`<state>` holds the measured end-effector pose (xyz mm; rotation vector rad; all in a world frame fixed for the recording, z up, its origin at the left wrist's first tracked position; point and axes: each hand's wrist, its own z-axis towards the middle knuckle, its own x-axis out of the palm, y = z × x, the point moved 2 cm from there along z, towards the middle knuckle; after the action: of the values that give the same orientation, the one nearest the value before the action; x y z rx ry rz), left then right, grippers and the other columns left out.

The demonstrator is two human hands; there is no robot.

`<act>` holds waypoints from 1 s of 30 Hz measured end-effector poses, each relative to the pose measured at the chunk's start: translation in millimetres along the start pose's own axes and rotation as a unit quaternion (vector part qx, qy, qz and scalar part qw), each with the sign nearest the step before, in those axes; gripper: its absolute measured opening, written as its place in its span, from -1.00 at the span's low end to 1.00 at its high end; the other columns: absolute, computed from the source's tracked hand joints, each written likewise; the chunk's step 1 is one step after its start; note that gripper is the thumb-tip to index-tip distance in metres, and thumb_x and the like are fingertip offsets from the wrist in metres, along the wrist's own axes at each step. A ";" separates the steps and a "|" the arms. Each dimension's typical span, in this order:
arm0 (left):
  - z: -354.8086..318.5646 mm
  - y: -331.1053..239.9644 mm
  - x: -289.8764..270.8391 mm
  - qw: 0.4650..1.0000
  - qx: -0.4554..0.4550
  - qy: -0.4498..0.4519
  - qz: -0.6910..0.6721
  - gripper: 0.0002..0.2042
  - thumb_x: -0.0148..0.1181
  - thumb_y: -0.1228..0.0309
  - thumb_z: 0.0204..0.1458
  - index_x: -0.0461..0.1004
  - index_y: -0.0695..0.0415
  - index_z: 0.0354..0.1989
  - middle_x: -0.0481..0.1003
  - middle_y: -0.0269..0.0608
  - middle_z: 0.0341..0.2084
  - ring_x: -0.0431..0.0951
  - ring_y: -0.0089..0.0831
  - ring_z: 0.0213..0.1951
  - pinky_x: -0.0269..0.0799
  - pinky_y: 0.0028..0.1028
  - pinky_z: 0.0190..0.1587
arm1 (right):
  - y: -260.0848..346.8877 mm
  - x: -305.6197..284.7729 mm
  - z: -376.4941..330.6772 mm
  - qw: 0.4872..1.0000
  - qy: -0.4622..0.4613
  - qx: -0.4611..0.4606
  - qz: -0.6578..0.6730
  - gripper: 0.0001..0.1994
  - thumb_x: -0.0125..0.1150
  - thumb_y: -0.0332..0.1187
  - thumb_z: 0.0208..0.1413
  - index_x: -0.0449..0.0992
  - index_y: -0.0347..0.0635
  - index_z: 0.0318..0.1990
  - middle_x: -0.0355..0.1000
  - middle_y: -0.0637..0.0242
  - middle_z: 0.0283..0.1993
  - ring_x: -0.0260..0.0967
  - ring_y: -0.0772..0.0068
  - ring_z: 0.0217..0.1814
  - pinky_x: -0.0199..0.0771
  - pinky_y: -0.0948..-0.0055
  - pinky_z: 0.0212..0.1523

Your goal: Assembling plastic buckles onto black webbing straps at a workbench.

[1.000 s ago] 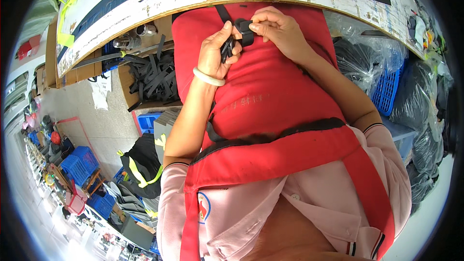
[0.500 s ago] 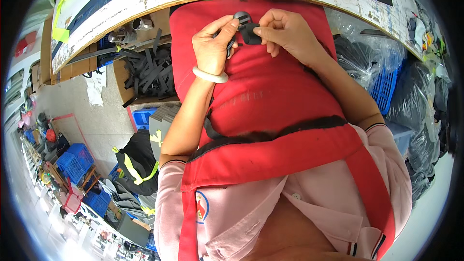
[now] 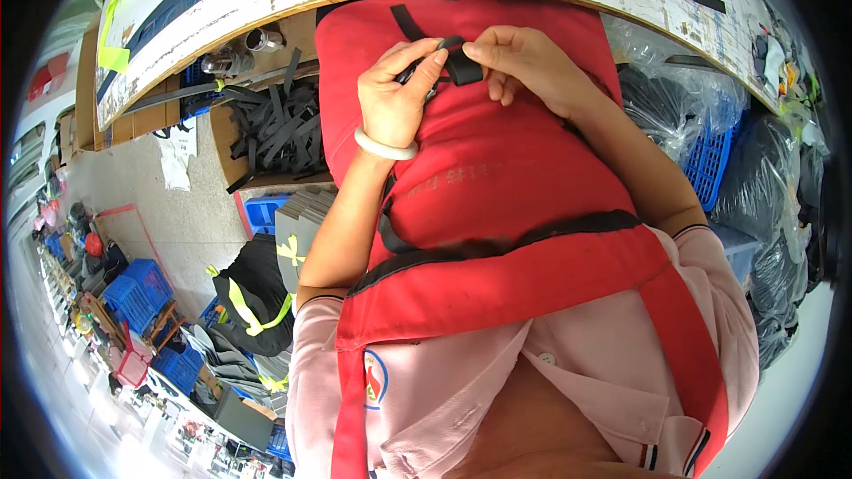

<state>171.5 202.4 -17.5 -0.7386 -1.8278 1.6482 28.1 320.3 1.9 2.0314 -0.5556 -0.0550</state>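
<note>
Hands slid slightly right along strap since half second before. Left hand [image 3: 395, 93] pinched black buckle [image 3: 417, 74]; right hand [image 3: 524, 62] gripped black strap [image 3: 460, 62]. Both lay atop red vest [image 3: 479, 168] by worktop [image 3: 266, 0] edge. Buckle mostly hidden under fingers.

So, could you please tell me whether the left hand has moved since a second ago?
Hardly. The left hand keeps pinching the black strap on the red vest, the same way below the workbench edge; the shift in frame matches the bench's own.
</note>
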 end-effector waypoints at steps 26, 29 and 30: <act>-6.5 4.5 -15.2 0.998 -0.004 0.049 -0.029 -0.87 0.26 0.58 0.00 0.59 0.27 -0.25 0.50 -0.34 -0.46 0.42 -0.67 -0.44 0.32 -0.67 -0.41 | -17.2 5.4 18.3 0.995 0.090 0.031 0.003 -0.70 0.31 -0.15 0.03 0.45 -0.13 -0.56 0.30 0.50 -0.69 0.21 0.69 -0.70 0.19 0.67 -0.65; -7.7 3.8 -17.0 0.998 -0.022 0.048 -0.043 -0.87 0.25 0.58 0.00 0.59 0.26 -0.25 0.49 -0.36 -0.46 0.40 -0.69 -0.48 0.29 -0.68 -0.46 | -20.2 6.6 20.7 0.993 0.108 0.048 0.006 -0.72 0.27 -0.14 0.08 0.46 -0.14 -0.50 0.33 0.49 -0.62 0.23 0.70 -0.66 0.20 0.68 -0.64; -8.8 4.1 -19.7 0.998 -0.021 0.045 -0.042 -0.87 0.25 0.58 0.00 0.59 0.26 -0.25 0.49 -0.36 -0.46 0.40 -0.69 -0.48 0.29 -0.68 -0.46 | -18.9 9.8 20.5 0.996 0.087 0.027 0.012 -0.72 0.24 -0.13 0.10 0.46 -0.14 -0.46 0.35 0.49 -0.58 0.24 0.70 -0.64 0.21 0.68 -0.63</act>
<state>191.6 194.6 -21.7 -0.7316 -1.8109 1.5029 38.2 307.1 -22.6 2.0562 -0.4765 0.1516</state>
